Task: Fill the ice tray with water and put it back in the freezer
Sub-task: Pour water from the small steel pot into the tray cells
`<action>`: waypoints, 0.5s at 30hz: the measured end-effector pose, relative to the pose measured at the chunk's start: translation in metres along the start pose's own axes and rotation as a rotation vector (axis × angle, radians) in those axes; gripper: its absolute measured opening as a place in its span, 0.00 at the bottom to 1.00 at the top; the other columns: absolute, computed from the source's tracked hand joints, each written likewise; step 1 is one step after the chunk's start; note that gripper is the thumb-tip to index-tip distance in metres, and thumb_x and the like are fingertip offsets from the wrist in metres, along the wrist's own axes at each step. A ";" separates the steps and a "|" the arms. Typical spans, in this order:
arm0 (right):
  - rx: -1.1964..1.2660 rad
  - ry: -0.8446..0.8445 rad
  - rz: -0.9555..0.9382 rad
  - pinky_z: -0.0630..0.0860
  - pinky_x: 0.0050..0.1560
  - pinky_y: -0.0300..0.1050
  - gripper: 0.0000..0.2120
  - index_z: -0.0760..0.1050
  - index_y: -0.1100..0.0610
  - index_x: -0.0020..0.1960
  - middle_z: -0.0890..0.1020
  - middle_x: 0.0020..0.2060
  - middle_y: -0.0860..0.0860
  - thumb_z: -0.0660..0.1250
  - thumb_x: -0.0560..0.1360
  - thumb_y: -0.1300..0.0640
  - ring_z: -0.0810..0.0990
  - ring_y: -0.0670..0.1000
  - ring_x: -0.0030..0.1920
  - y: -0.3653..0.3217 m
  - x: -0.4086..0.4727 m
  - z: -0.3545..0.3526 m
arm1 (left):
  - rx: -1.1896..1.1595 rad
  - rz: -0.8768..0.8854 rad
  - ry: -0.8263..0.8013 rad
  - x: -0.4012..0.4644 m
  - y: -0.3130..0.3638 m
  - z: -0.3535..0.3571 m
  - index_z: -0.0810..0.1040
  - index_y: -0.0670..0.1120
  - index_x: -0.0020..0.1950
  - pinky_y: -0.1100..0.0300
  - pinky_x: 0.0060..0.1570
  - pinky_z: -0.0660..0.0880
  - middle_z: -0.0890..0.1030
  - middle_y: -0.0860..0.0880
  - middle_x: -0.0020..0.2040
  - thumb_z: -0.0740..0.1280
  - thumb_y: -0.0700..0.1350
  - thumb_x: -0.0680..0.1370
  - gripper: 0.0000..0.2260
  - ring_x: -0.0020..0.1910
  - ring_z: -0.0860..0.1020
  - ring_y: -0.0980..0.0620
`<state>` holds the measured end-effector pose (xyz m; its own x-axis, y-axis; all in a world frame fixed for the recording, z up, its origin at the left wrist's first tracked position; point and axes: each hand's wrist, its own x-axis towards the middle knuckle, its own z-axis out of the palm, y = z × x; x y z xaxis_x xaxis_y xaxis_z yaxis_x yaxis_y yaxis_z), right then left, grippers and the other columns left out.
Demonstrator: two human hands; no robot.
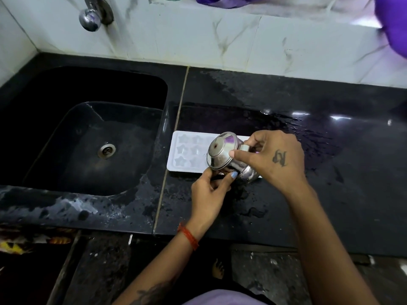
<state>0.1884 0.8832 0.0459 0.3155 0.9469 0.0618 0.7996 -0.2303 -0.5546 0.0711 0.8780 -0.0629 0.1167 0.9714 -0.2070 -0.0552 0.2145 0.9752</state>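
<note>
There is only one view, from a camera worn on the person's head, looking forward and steeply down over the black counter (308, 137). It sits close above the work, near enough that both forearms reach in from the bottom edge. The wide lens bends the counter's front edge and takes in the sink (88, 133) on the left, the tiled wall (220, 40) with its tap (90, 18) at the top, and a strip of floor (275, 274) below.

Steel cup (222, 153) overhangs ice tray (187, 151) — sink (92, 137) leftward lies open.
</note>
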 end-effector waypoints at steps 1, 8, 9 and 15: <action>0.012 0.006 0.008 0.70 0.37 0.42 0.13 0.75 0.49 0.32 0.80 0.29 0.44 0.75 0.65 0.42 0.80 0.47 0.35 0.000 -0.001 0.000 | 0.015 0.003 -0.001 0.000 0.000 -0.001 0.80 0.50 0.49 0.45 0.49 0.80 0.85 0.47 0.43 0.75 0.51 0.69 0.12 0.43 0.84 0.50; 0.284 0.020 0.104 0.76 0.38 0.40 0.13 0.78 0.53 0.31 0.82 0.25 0.47 0.77 0.63 0.46 0.80 0.40 0.27 0.009 -0.007 0.004 | 0.160 0.100 0.011 0.001 0.005 -0.008 0.82 0.46 0.50 0.52 0.47 0.81 0.85 0.51 0.42 0.75 0.50 0.70 0.12 0.39 0.83 0.56; 0.307 0.028 0.122 0.78 0.40 0.44 0.13 0.78 0.53 0.31 0.82 0.26 0.48 0.77 0.62 0.46 0.82 0.43 0.30 0.011 -0.008 0.005 | 0.175 0.117 0.015 0.001 0.007 -0.008 0.82 0.46 0.50 0.54 0.46 0.80 0.85 0.52 0.42 0.75 0.48 0.70 0.11 0.39 0.83 0.57; 0.374 0.103 0.169 0.80 0.47 0.56 0.11 0.80 0.46 0.34 0.84 0.31 0.46 0.77 0.58 0.43 0.84 0.47 0.40 0.015 -0.015 0.005 | 0.219 0.175 -0.001 0.003 0.009 -0.008 0.82 0.46 0.52 0.60 0.45 0.79 0.85 0.53 0.43 0.75 0.48 0.70 0.13 0.41 0.82 0.59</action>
<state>0.1934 0.8671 0.0320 0.4909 0.8711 0.0158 0.4975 -0.2654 -0.8259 0.0629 0.8834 -0.0551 0.1255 0.9915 -0.0338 0.1410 0.0159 0.9899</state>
